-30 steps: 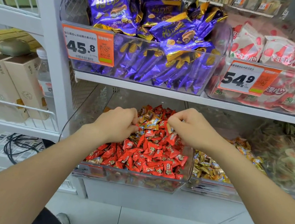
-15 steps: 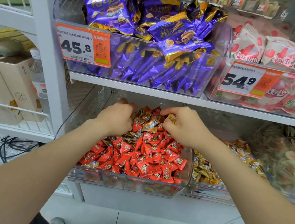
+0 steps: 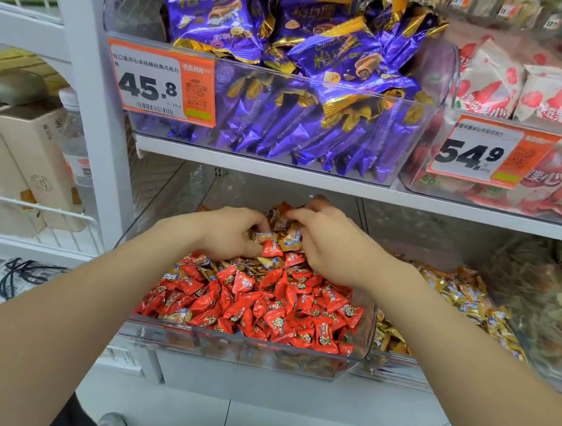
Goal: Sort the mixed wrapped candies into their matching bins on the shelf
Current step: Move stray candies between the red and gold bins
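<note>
I have both hands deep in the clear bin (image 3: 227, 347) of red candies (image 3: 264, 306), left hand (image 3: 233, 234) and right hand (image 3: 328, 242) each curled, pinching gold candies (image 3: 286, 237) at the pile's back.

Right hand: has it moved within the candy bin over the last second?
Yes. The right hand has reached deeper into the clear bin, toward the back under the white shelf edge, and now works among gold candies there.
</note>
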Demonstrator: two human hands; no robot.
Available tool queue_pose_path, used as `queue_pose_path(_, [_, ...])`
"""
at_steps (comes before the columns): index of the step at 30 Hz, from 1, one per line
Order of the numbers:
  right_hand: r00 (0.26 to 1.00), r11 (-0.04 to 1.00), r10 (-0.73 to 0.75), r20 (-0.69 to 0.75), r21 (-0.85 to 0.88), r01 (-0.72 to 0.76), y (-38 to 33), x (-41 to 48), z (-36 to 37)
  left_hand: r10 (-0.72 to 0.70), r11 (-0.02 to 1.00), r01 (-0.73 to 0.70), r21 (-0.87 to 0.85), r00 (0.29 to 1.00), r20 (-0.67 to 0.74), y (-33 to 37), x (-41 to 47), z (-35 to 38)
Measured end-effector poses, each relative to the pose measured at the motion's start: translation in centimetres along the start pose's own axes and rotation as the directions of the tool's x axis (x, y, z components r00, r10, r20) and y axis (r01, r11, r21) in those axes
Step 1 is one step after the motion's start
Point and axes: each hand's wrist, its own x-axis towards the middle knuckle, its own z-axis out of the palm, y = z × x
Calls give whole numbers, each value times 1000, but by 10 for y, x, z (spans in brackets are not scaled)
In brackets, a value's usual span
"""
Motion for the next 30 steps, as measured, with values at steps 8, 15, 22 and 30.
queue_pose_path(8, [975,999,-43,219,16,41,1,-4,3,18,996,-30,-87,992,-128,-4,-18,-4])
queue_pose_path(15, [998,991,10,57,132,-18,-6,-4,-8,-131,909,39,-414,972,-194,-4,-36,-10])
queue_pose_path(22, [969,840,193,151,484,-243,-14,-6,-23,-314,785,189,-590,942,-116,0,-48,-10])
queue_pose_path(30, [913,519,296,281,755,-401,-23,-5,-21,-379,648,234,-725,925,-41,-3,-44,-11])
